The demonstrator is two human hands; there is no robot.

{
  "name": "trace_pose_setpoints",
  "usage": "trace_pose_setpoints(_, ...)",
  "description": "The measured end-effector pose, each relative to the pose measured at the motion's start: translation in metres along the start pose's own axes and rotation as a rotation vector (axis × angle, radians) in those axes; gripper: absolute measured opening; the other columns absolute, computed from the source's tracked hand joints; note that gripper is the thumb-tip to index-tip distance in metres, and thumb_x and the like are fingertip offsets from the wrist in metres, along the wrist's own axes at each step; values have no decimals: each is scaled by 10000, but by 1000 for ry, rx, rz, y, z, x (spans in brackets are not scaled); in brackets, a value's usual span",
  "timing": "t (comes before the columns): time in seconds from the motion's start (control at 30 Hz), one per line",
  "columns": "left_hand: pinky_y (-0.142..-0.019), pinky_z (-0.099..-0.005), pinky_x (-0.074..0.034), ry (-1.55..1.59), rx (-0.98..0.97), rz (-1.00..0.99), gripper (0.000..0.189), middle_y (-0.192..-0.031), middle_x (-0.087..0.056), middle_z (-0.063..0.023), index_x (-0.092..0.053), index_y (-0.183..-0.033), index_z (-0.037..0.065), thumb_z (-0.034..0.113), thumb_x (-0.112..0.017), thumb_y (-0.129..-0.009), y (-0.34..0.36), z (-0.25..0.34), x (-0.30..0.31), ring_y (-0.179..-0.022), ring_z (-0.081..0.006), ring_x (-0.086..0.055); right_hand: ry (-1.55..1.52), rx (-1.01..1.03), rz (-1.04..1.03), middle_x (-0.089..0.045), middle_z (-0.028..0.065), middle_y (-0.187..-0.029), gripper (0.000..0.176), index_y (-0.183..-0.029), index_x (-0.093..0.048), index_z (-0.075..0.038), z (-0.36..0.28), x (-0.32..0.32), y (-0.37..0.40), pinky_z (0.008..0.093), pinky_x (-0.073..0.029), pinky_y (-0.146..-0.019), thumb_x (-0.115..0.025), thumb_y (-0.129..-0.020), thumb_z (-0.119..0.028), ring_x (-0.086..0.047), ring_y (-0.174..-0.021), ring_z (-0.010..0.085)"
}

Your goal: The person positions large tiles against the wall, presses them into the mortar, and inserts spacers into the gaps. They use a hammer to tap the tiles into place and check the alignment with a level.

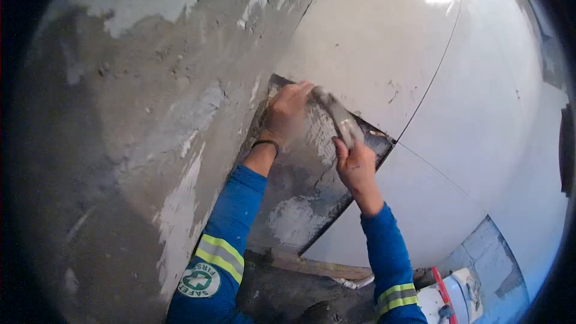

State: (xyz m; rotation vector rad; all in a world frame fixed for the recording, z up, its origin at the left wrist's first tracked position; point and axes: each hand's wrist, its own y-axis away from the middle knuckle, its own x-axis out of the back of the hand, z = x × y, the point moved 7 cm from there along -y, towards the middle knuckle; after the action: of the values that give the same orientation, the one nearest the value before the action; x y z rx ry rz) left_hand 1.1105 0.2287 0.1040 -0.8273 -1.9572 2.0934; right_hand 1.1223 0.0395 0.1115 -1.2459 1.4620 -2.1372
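My right hand [357, 165] is closed round the near end of a grey, mortar-smeared tool [338, 115], whose far end reaches up and left to the edge of a large white tile [366, 36]. Close to that far end, my left hand [288, 111] rests with its fingertips by the tile edge; its fingers are pressed together, and whatever they hold, if anything, is hidden. Beneath both hands lies a bare cement patch [294, 186] with whitish smears, bordered by tiles above and on the right.
A rough grey plastered wall [132, 126] stands along the left. More white tiles [474, 114] spread to the right. At the bottom right are a white container [465, 291] and a red-edged object [443, 294]. A wooden strip [324, 264] crosses below the cement patch.
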Motion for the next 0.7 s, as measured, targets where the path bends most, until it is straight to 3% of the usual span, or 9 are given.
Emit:
trace_pose_setpoints(0.1, -835, -352, -517, -36, -31, 59, 271, -1023, -645, -112, -642, -1036, 68, 2, -594, -777, -12, 1, 2, -960, -263, -626, -211, 335, 267, -611, 223, -727, 270, -936, -549, 1, -50, 52, 2, 466, -483, -535, -662, -807, -208, -610, -651, 408)
trace_pose_setpoints(0.13, -828, -354, -520, 9, 1, 80, 281, -1019, -644, -109, -639, -1042, 72, 2, -598, -773, -13, -4, 7, -949, -265, -629, -317, 343, 198, -604, 220, -714, 269, -944, -544, -3, -43, 46, 15, 460, -481, -537, -666, -807, -200, -603, -643, 411)
trace_pose_setpoints(0.17, -822, -356, -522, 76, 29, 80, 291, -1015, -643, -105, -636, -1048, 76, 2, -602, -768, -10, -3, 7, -939, -266, -632, -319, 330, 195, -604, 220, -714, 269, -944, -544, -3, -34, 32, 14, 460, -481, -537, -666, -807, -200, -603, -643, 411)
trace_pose_setpoints(0.23, -817, -358, -523, 33, 37, 25, 298, -1013, -642, -105, -633, -1056, 80, -1, -601, -770, -8, 3, 8, -932, -266, -635, 15, 30, -22, -627, 179, -788, 253, -997, -621, -20, -6, -8, 0, 412, -513, -562, -659, -814, -190, -636, -662, 366)
trace_pose_setpoints(0.3, -812, -360, -524, -18, 24, 15, 306, -1011, -640, -105, -630, -1063, 84, -4, -600, -772, -21, 2, 7, -926, -266, -637, -101, 48, 10, -627, 174, -812, 239, -997, -630, -42, -6, 7, -9, 418, -518, -573, -653, -812, -191, -636, -670, 367)
trace_pose_setpoints(0.4, -800, -361, -524, -28, -27, 73, 309, -1002, -636, -108, -623, -1073, 75, -18, -588, -781, -11, -3, 9, -918, -270, -636, -262, 486, 310, -596, 221, -733, 224, -937, -554, -23, -64, 58, 9, 471, -486, -555, -630, -832, -205, -598, -662, 415)
trace_pose_setpoints(0.43, -800, -360, -525, -13, 4, 62, 311, -998, -636, -105, -627, -1072, 69, -32, -582, -781, -10, -10, 7, -907, -272, -635, -264, 462, 308, -596, 221, -733, 224, -937, -554, -23, -54, 44, 7, 471, -486, -555, -630, -832, -205, -598, -662, 415)
trace_pose_setpoints(0.53, -795, -355, -527, 17, -28, 40, 285, -997, -634, -110, -644, -1066, 64, -32, -597, -802, -1, -2, -9, -905, -275, -632, -29, -77, -45, -631, 208, -776, 297, -1081, -617, -12, -6, 8, -5, 406, -520, -626, -614, -854, -203, -631, -680, 385)
trace_pose_setpoints(0.7, -750, -328, -536, -88, -99, 127, 293, -962, -638, -94, -666, -1035, 61, -20, -668, -753, -6, -7, -6, -897, -243, -629, -230, -239, 188, -611, 254, -975, 271, -1096, -580, 22, 19, 74, 92, 423, -476, -787, -561, -873, -129, -593, -906, 423)
